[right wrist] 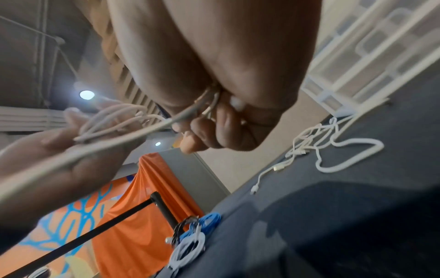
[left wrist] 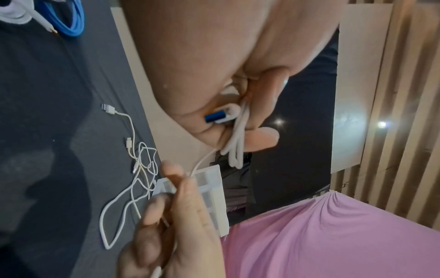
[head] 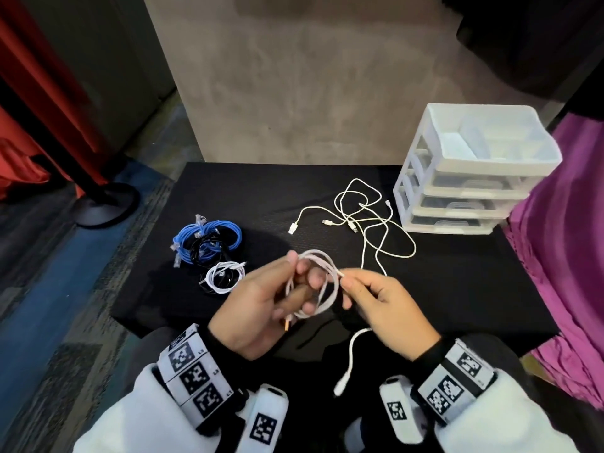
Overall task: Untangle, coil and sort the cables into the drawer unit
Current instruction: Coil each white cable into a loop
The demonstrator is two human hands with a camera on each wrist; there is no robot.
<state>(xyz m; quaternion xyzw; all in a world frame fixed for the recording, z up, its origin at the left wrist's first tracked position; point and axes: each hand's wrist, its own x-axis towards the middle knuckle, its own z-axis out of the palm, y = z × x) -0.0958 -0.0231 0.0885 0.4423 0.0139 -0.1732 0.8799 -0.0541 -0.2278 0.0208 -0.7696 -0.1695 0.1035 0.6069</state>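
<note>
My left hand (head: 299,289) holds a white cable (head: 328,273) wound in a few loops round its fingers, above the black table's front. The loops (left wrist: 235,148) hang from those fingers, with the cable's USB plug (left wrist: 214,116) tucked against the palm. My right hand (head: 348,284) pinches the same cable just right of the coil; its free tail (head: 349,358) dangles toward my lap. In the right wrist view the cable (right wrist: 133,135) runs taut from my right fingers (right wrist: 214,122) to the left hand (right wrist: 71,150). The white drawer unit (head: 467,178) stands at the back right, drawers shut.
A loose tangle of thin white cables (head: 369,220) lies in front of the drawer unit. At the left sit a bundle of blue and black cables (head: 206,240) and a small white coil (head: 225,276). A black stand base (head: 101,204) is on the floor; pink cloth (head: 568,256) hangs on the right.
</note>
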